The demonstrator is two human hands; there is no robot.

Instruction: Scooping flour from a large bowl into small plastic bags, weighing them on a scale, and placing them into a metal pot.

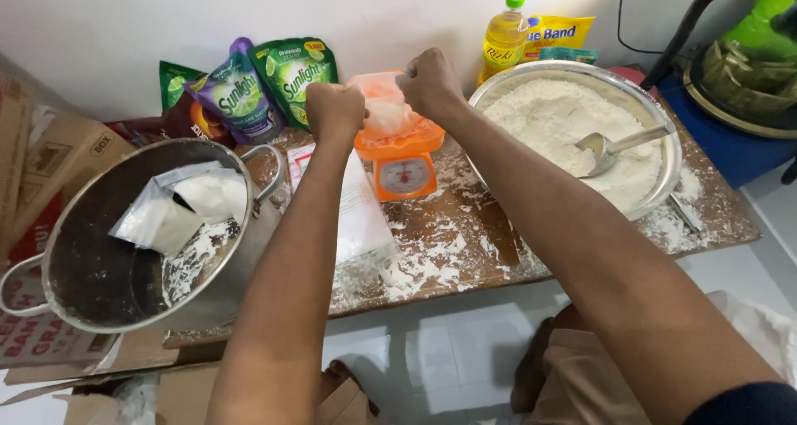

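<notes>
My left hand (334, 109) and my right hand (428, 81) are both closed on the top edges of a clear plastic bag of flour (385, 111). The bag rests on the tray of an orange kitchen scale (402, 166) with a round dial at its front. The hands are level with each other, one at each side of the bag. To the right stands a wide metal bowl (664, 180) full of white flour, with a metal spoon (618, 145) lying in it.
A big metal pot (79, 251) at the left holds two filled flour bags (187, 205). Flat clear bags (359, 213) lie on the flour-dusted wooden table (465, 234). Green and purple pouches (266, 80), an oil bottle (504, 39) and a yellow packet line the wall. Cardboard boxes stand at the left.
</notes>
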